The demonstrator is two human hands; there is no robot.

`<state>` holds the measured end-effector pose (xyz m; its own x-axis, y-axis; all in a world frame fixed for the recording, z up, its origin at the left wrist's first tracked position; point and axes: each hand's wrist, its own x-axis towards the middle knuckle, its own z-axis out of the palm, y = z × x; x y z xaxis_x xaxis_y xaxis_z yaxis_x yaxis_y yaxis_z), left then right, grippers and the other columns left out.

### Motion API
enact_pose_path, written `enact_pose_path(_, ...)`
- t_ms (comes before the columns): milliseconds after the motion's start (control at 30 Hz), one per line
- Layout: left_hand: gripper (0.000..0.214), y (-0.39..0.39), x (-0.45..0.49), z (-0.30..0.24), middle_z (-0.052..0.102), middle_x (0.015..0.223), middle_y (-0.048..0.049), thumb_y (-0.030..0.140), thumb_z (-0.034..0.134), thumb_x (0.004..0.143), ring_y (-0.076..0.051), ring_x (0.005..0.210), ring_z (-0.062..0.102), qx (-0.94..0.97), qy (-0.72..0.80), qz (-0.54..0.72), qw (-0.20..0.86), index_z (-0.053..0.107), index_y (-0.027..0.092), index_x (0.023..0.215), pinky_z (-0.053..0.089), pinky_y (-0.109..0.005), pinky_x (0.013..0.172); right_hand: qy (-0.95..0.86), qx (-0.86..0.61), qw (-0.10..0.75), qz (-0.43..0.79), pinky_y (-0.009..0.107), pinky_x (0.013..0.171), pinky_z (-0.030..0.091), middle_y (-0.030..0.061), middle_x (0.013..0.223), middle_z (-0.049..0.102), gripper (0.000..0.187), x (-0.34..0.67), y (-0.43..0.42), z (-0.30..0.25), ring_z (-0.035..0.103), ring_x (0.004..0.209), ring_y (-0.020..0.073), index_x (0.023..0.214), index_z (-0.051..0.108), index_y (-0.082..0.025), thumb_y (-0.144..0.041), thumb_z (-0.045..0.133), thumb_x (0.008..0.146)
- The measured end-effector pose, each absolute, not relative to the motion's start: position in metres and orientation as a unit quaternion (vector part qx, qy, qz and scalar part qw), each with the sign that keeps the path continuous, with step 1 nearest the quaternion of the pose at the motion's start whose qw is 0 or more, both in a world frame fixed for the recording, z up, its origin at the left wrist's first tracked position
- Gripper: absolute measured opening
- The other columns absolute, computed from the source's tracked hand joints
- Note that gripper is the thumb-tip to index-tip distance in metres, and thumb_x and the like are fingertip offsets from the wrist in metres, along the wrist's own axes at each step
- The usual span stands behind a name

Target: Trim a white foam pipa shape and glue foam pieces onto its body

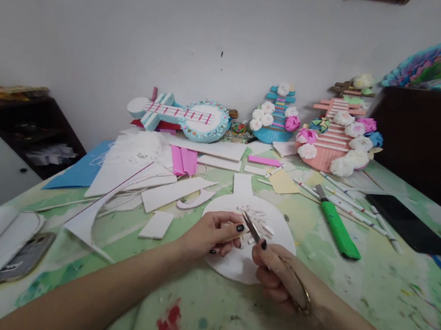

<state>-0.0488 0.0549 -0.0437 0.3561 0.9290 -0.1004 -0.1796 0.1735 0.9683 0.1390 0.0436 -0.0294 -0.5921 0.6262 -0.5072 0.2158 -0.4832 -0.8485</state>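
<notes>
My right hand (275,274) is closed round a pair of scissors (254,230), whose blades point up and left. My left hand (212,234) is pinched on a small white piece right at the blade tips; the piece is mostly hidden by the fingers. Both hands hover over a round white foam disc (236,267) with a tab at its far side. Several small white cut strips (258,217) lie on the disc just beyond my fingers.
White foam offcuts (165,189) and pink strips (182,161) lie left of the disc. A green-handled knife (339,231), pens (350,205) and a black phone (410,224) lie to the right. Paper guitar models (186,116) stand along the wall. Another phone (22,261) lies at the near left.
</notes>
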Motion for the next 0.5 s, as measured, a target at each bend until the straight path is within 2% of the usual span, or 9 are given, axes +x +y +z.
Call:
enact_pose_path(133,0.030,0.055,-0.050,-0.040,0.057,0.067,0.0015,0.030,0.067,0.072,-0.001,0.039,0.039,0.451,0.360,0.453,0.679,0.050,0.013,0.089,0.019,-0.016,0.038,-0.530,-0.421,0.153,0.720,0.014,0.033,0.011,-0.0092,0.054,0.026,0.049,0.140,0.045,-0.027,0.016,0.039,0.0037,0.070,0.031,-0.022,-0.068,0.044,0.076)
enact_pose_path(267,0.028,0.052,-0.049,-0.036,0.062,0.070,-0.0012,0.028,0.065,0.075,-0.003,0.041,0.044,0.449,0.342,0.472,0.677,0.042,0.016,0.086,0.025,-0.016,0.039,-0.667,-0.373,0.169,0.622,0.017,0.037,0.020,-0.0064,0.056,0.033,0.046,0.140,0.042,-0.021,0.026,0.043,0.0055,0.071,0.040,-0.020,-0.065,0.044,0.080)
enact_pose_path(367,0.026,0.050,-0.047,-0.036,0.061,0.063,-0.0015,0.035,0.059,0.080,-0.003,0.036,0.041,0.478,0.340,0.439,0.681,0.042,0.016,0.086,0.022,-0.015,0.035,-0.726,-0.360,0.180,0.558,0.018,0.041,0.023,-0.0051,0.059,0.037,0.040,0.140,0.040,-0.017,0.030,0.049,0.0066,0.075,0.045,-0.019,-0.058,0.050,0.082)
enact_pose_path(500,0.028,0.045,-0.043,-0.034,0.054,0.048,0.0035,0.042,0.052,0.084,-0.003,0.029,0.035,0.513,0.351,0.371,0.689,0.043,0.016,0.087,0.020,-0.014,0.031,-0.747,-0.360,0.178,0.530,0.019,0.045,0.027,-0.0052,0.059,0.038,0.034,0.140,0.039,-0.019,0.030,0.049,0.0072,0.076,0.047,-0.019,-0.051,0.048,0.086)
